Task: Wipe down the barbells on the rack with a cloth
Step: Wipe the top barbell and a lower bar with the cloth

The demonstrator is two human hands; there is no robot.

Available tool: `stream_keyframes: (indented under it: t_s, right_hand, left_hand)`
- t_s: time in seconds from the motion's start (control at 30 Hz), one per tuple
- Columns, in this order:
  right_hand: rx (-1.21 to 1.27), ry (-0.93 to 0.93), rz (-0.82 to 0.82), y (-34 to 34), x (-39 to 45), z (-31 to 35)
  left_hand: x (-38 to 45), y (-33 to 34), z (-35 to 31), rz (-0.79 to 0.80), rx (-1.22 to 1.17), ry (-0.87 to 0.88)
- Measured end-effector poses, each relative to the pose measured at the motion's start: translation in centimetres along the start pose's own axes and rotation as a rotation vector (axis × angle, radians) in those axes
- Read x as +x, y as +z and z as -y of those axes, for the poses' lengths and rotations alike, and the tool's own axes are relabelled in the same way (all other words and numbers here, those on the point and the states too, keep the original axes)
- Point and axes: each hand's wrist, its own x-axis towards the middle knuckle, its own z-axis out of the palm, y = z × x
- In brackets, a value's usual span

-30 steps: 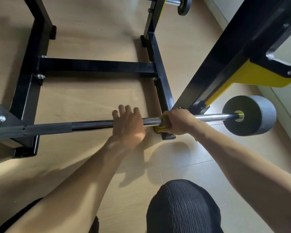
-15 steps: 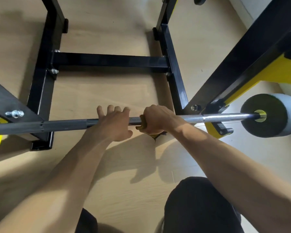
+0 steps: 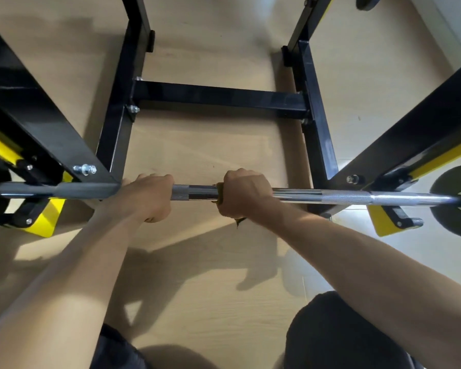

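Barbell point(image 3: 330, 196) lies horizontal across the rack point(image 3: 218, 98), resting on the yellow-and-black hooks at both side posts. Black weight plate point(image 3: 455, 201) on the bar's right end, outside the right post; left end runs behind the left post into shadow.

Left hand point(image 3: 151, 197) clenched around the bar just inside the left post, knuckles up, bare grip, nothing under it. Right hand point(image 3: 244, 194) clenched around the bar near mid-span, wrapping a yellow cloth point(image 3: 220, 188) onto the steel. Only scraps of cloth show: a strip at the thumb side and a dark corner hanging below the palm.

Short shiny stretch of bar exposed between the two hands; knurled section starts to the right of the right hand.

Rack base crossbar sits on the wooden floor point(image 3: 210, 155) beyond the bar. Person's knees in dark fabric at the bottom edge.
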Motion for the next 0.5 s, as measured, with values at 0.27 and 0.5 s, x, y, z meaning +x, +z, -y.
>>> stream_keyframes:
  t_s: [0.27, 0.5]
  right_hand:
    - [-0.014, 0.009, -0.139, 0.4, 1.3, 6.3]
    - [-0.002, -0.038, -0.137, 0.3, 2.5, 9.4]
  left_hand:
    - [-0.7, -0.8, 0.5, -0.03, -0.082, 0.016]
    - [-2.7, -1.7, 2.6, -0.145, -0.327, 0.048]
